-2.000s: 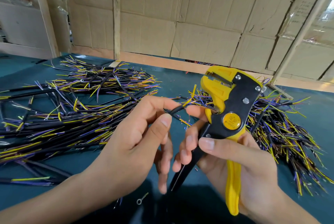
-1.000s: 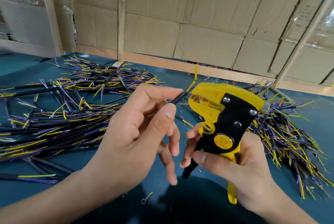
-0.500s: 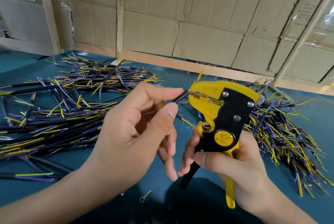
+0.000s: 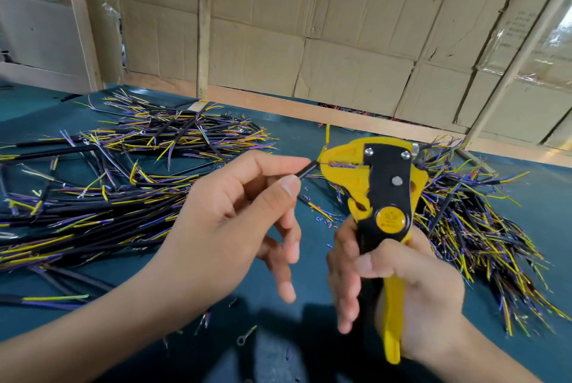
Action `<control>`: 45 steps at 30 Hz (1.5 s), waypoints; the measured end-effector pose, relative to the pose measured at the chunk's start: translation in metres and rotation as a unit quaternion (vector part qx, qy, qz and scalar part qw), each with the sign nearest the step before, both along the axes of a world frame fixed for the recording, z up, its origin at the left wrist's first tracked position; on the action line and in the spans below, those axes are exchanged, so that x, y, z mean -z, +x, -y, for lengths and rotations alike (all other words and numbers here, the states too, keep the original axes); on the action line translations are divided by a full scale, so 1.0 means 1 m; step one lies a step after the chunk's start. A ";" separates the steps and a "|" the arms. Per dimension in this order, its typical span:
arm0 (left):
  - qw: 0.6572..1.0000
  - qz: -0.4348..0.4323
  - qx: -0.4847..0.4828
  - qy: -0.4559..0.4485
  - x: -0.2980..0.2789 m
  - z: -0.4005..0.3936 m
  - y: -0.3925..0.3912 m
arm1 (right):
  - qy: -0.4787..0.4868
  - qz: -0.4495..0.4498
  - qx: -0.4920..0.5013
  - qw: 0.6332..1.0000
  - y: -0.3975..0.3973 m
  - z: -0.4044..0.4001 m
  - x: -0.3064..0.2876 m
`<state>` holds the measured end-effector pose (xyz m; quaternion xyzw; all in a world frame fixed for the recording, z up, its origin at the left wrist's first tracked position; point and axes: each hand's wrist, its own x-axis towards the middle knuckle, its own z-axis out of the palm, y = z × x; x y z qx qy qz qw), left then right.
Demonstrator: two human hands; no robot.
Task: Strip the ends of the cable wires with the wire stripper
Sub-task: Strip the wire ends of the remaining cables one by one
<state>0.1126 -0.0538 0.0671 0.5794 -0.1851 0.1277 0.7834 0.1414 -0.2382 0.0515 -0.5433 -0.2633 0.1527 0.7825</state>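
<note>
In the head view, our left hand pinches a black cable between thumb and forefinger, with the other fingers hanging loosely, and it feeds the cable end into the mouth of the wire stripper. Our right hand is wrapped around the two handles of the stripper and holds the tool upright above the green table. Half a second ago the handles stood clearly apart; now they are pressed close together, and one yellow wire stands up just behind the yellow head. We judge from this that the squeeze is under way and the insulation is being cut, though the blades themselves are too small to see. A large pile of cables lies on the left of the table and a second pile on the right, behind the tool. Small cut bits of insulation lie between the hands, so we think many ends are already stripped, but much work remains.
</note>
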 end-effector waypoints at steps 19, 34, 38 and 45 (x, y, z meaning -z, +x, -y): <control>0.718 0.101 -0.281 0.628 0.003 -0.065 0.040 | 0.110 -0.023 0.311 0.944 0.033 0.024 -0.035; 0.642 -0.032 -0.303 0.704 0.019 -0.090 0.058 | 0.094 -0.008 0.393 0.915 0.038 0.042 -0.040; 0.596 0.112 -0.321 0.727 0.021 -0.075 0.054 | 0.053 0.025 0.320 0.946 0.017 0.011 -0.022; 0.499 0.100 -0.294 0.809 0.024 -0.060 0.052 | 0.002 -0.047 0.198 0.979 0.005 -0.012 0.000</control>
